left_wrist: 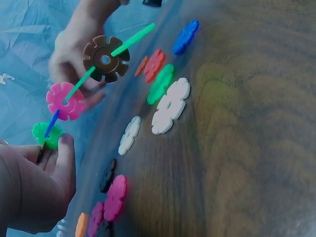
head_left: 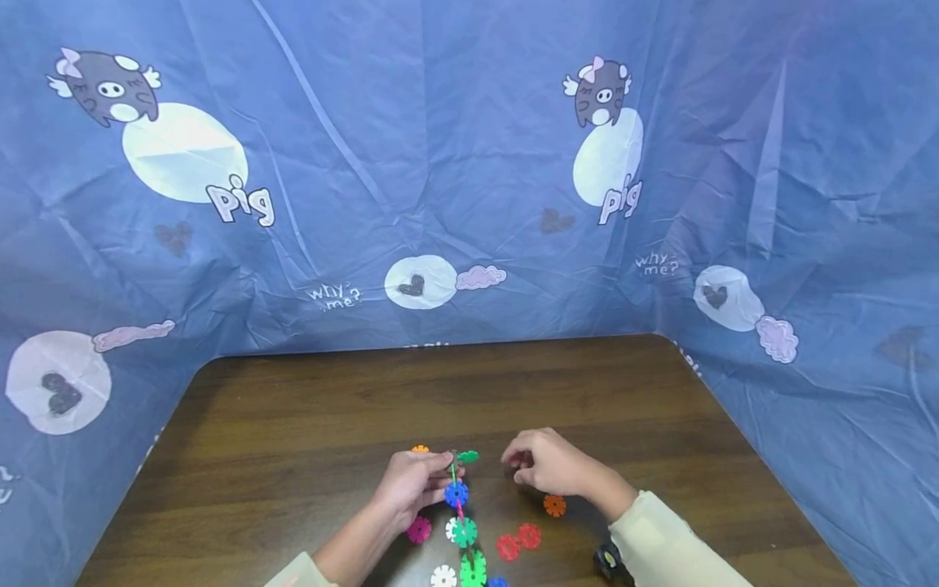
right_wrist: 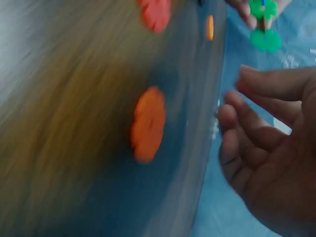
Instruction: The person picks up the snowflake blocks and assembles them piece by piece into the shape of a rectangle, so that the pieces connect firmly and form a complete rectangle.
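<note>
Head view: pinches the chain of notched discs (head_left: pixel 456 494) at its far end with the left hand (head_left: pixel 411 487), over the brown counter (head_left: pixel 293 432). Runs lengthwise almost straight away from the body, from the light green disc (head_left: pixel 473 568) near the bottom edge to the fingertips, leaning slightly left. Ends there in a darker green disc (head_left: pixel 467 456), jutting rightward. Grasps nothing with the right hand (head_left: pixel 550 461), loosely bent, near an orange disc (head_left: pixel 554 506).

Left wrist view: slants from left fingertips at lower left toward upper right, with a brown disc (left_wrist: pixel 94 64) broadside near the free end. Shows loose white discs (left_wrist: pixel 172 104) on the counter.

Right wrist view: catches just the held end, near-upright at upper right. Shows the right hand relaxed, apart from the orange disc.
</note>
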Demonstrator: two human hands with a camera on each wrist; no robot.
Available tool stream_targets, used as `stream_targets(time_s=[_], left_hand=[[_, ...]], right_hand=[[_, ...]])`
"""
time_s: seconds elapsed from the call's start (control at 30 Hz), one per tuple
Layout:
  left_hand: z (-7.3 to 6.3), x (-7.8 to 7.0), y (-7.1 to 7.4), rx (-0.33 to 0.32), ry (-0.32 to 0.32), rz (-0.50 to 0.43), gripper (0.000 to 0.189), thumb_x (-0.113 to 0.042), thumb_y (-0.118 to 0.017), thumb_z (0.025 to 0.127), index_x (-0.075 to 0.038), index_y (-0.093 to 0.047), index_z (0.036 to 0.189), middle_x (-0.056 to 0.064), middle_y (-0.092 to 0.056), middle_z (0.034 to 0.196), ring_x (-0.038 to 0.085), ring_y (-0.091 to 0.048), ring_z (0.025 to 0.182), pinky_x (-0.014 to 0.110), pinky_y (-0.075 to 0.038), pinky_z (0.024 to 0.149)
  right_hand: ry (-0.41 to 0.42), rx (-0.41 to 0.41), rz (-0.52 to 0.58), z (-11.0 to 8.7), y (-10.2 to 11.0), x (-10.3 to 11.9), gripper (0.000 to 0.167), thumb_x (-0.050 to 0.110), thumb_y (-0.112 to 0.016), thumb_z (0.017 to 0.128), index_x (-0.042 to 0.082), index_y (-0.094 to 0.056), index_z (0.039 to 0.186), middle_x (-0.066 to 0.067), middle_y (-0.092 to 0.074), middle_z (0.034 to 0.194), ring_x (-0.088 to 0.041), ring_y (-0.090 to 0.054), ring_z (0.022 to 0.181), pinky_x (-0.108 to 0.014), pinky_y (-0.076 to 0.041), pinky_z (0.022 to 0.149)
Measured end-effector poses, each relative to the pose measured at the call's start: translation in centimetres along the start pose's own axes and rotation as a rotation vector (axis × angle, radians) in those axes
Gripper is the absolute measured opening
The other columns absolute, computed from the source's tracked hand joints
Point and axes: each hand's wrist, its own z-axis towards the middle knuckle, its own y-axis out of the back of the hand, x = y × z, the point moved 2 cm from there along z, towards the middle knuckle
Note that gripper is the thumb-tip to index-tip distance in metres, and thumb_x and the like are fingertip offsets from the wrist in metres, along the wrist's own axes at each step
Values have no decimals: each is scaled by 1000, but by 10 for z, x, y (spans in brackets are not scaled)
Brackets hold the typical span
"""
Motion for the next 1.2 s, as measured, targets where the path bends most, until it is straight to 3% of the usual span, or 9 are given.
stream_targets(time_s=[0.13, 0.27, 0.6, 0.7, 0.9, 1.03, 1.2], left_hand=[[0, -3, 4, -12, 0, -13, 25, -9, -66, 95, 12, -66, 107, 11, -74, 82, 11, -66, 66, 25, -61, 65], [-1, -4, 5, -26, -1, -5, 20, -9, -65, 95, 9, -68, 103, 11, -74, 82, 10, -67, 65, 22, -58, 61], [0, -7, 5, -26, -11, -6, 24, -9, -65, 96, 12, -65, 107, 13, -74, 85, 13, -67, 68, 25, -60, 65], [-1, -6, 4, -23, -6, -9, 25, -8, -65, 96, 14, -65, 108, 13, -74, 84, 13, -68, 67, 25, -60, 65], [-2, -3, 1, -5, 1, -11, 24, -8, -64, 96, 13, -65, 107, 12, -74, 84, 13, -68, 69, 26, -61, 66], [-2, -2, -1, 6, 7, -17, 27, -9, -65, 96, 14, -64, 110, 12, -74, 84, 14, -68, 70, 28, -62, 70], [-4, -2, -3, 5, 22, -19, 30, -10, -66, 96, 14, -63, 112, 12, -74, 84, 14, -68, 69, 28, -62, 70]], right_hand=[[-4, 95, -61, -26, 6, -14, 28, -5, -79, 71, 11, -72, 93, 5, -60, 85, -7, -56, 77, -22, -50, 69], [-44, 146, -109, -43, 4, -23, 31, 0, -84, 72, 16, -68, 94, 8, -54, 87, -6, -51, 77, -23, -47, 69], [-76, 77, -77, -46, -2, -27, 35, -1, -86, 73, 16, -59, 88, 7, -50, 83, -5, -47, 75, -23, -46, 65], [-95, 41, -11, -44, -4, -29, 34, -5, -82, 74, 15, -58, 85, 8, -53, 78, -4, -50, 71, -23, -46, 61], [-149, -69, 222, -34, -6, -30, 21, -4, -77, 81, 13, -65, 87, 7, -60, 76, -6, -55, 69, -22, -50, 59], [-144, -122, 304, -24, -4, -21, 15, -4, -70, 83, 10, -70, 90, 4, -62, 77, -7, -55, 68, -21, -49, 58], [-152, -183, 404, -10, -5, -6, 6, 1, -72, 86, 4, -72, 92, -1, -66, 78, -11, -57, 66, -22, -50, 56]])
